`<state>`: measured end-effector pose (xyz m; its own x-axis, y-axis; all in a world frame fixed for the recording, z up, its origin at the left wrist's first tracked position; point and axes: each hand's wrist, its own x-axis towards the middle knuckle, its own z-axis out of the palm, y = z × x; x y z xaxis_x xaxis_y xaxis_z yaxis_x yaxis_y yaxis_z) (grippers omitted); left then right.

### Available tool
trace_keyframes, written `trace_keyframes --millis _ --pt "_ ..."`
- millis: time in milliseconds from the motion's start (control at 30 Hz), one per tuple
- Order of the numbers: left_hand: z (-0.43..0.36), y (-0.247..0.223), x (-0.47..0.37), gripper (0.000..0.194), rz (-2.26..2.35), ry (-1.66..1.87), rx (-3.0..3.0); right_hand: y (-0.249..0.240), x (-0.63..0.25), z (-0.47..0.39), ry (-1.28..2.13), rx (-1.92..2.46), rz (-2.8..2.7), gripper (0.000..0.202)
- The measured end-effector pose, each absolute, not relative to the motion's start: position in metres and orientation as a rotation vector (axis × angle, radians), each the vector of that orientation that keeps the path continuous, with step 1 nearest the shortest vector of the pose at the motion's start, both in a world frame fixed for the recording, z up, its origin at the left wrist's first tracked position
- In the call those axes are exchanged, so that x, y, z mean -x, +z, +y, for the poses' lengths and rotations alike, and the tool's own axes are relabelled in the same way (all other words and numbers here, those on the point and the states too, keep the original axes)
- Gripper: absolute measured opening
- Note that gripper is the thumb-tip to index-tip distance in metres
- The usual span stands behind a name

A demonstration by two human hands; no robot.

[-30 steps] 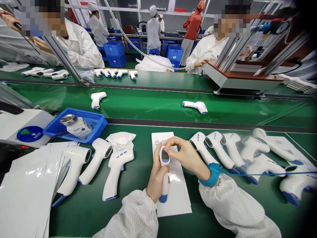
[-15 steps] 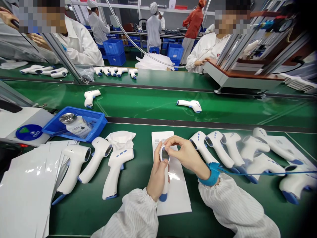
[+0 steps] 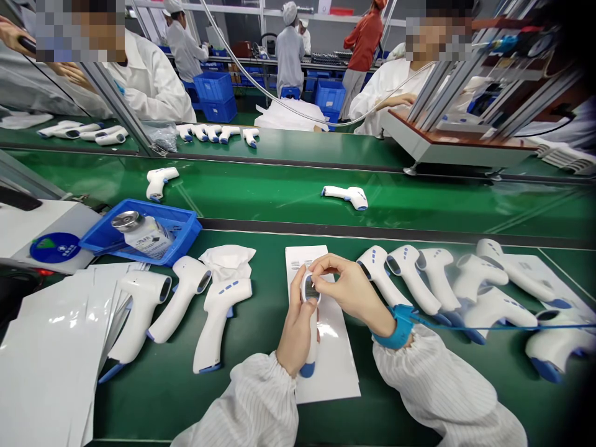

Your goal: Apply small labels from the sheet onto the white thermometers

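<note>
Left hand (image 3: 293,338) wraps 1 gun (image 3: 310,352), screen (image 3: 310,288) up, likely steadying it; right hand (image 3: 351,290) pinches at screen, object unclear.

My green bench (image 3: 158,397), white-and-blue devices (image 3: 208,335), blue tray (image 3: 184,245), stacked white sheets (image 3: 51,354), crumpled tissue (image 3: 228,261), printed sheet (image 3: 333,369) before me

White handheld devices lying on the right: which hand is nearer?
Right: your right hand is just left of the nearest device; your left hand is farther left, gripping another device.
</note>
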<state>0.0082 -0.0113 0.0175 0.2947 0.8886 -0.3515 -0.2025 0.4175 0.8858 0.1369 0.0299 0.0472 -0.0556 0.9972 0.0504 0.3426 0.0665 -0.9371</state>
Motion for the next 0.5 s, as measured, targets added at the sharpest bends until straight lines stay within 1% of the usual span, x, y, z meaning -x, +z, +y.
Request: trace_keyframes --millis 233,400,500 --pt "-0.0106 0.0166 -0.0097 0.058 1.006 0.873 -0.818 0.0477 -0.1368 0.0285 0.979 1.397 -1.547 0.011" --pt "-0.0050 0.0175 -0.0113 0.040 1.056 0.933 -0.840 0.0510 -0.1350 0.0252 0.914 1.424 -1.581 0.012" --pt "-0.0039 0.0224 -0.0110 0.035 1.104 0.938 -0.868 0.0513 -0.1374 0.0235 1.008 1.396 -1.505 0.003"
